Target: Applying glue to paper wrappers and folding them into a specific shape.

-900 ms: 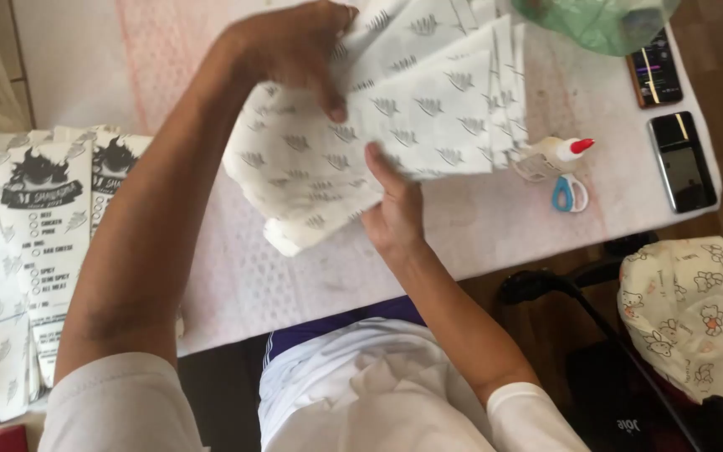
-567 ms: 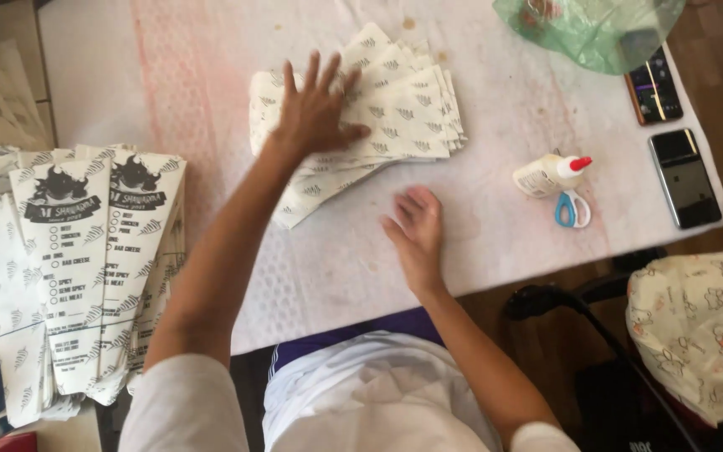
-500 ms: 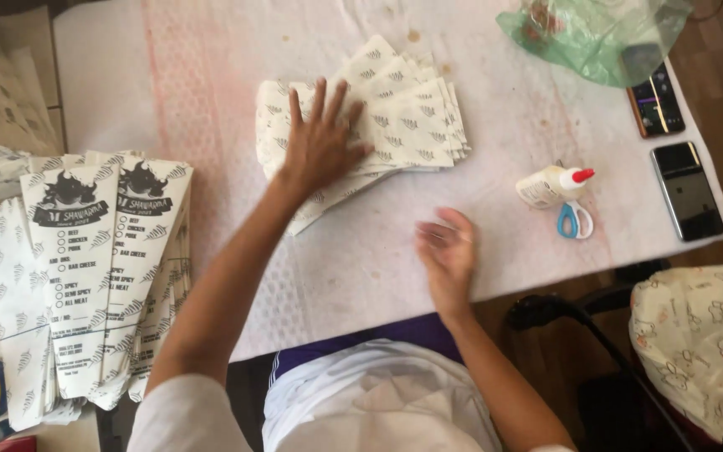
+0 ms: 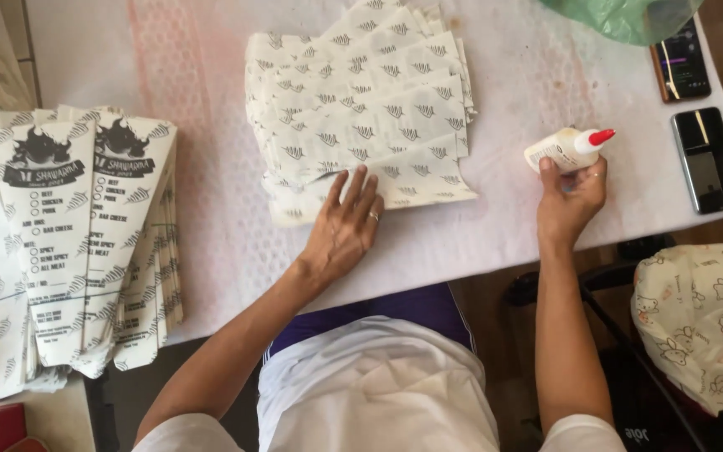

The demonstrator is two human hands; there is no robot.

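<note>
Left hand: the left hand (image 4: 343, 233) lies flat and open on the table (image 4: 169, 67), fingers spread, holding nothing; its fingertips (image 4: 361, 177) rest on the near edge of the paper stack (image 4: 361, 109).
Right hand: the right hand (image 4: 569, 201) is closed around the base of the glue bottle (image 4: 566, 149), thumb and fingers wrapped on its near end.
Paper stack: a fanned pile of white sheets printed with small dark leaf marks, in the middle of the table, its layers slipping out toward the near left corner.
Glue bottle: a small white bottle with a red cap, lying nearly on its side with the cap pointing right; whether it touches the table or is lifted just off it is hard to tell from above.
Finished bags: a pile of long tapered paper bags (image 4: 77, 243) with a dark flame emblem lies at the left edge of the table, well apart from the stack.
Phones: two phones (image 4: 707, 159) lie at the right edge, one beyond the other, just right of the bottle.
Green bag: a green plastic bag (image 4: 621, 17) sits at the far right corner.
Cushion: a patterned cushion (image 4: 705, 318) shows below the table on the right.
</note>
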